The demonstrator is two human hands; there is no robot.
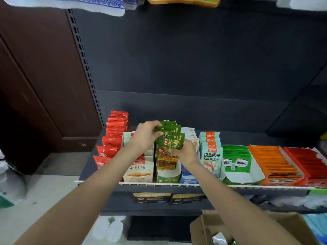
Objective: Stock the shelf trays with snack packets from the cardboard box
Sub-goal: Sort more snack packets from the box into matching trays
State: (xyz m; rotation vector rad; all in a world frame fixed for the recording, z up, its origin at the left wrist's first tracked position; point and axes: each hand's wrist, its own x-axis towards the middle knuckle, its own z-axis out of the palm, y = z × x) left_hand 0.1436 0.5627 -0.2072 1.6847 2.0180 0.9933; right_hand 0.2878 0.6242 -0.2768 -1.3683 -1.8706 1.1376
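left hand [144, 137]: up over the middle of the shelf, fingers curled round the top edge of a bunch of green snack packets [169, 138], so that grip is closed on them

right hand [185, 152]: just right of the same bunch and a bit lower, fingers and thumb wrapped on the right side of the front packet, so it's gripping too

green packets: a few of them fanned together, upright, held between both hands right above the green tray [169, 175]; the lower ends sit down inside it, can't really tell if they touch the bottom

green tray: near edge of the shelf [247, 189], squeezed between the beige tray [138, 174] on its left and a blue-and-white tray [188, 177] on its right

red packets [113, 137]: far left of the shelf, a long row standing upright and running back toward the rear wall

pale blue packets [211, 156]: right of the hands, also standing in a row

right side of shelf: green-and-white box [238, 165], then an orange box [276, 165], then a red one [307, 165], all packed with flat sachets

cardboard box [201, 227]: down low and near, right of centre, under the right forearm, flaps open, some packaging just visible inside

lower shelf: two dark cartons [169, 198] side by side under the white front rail
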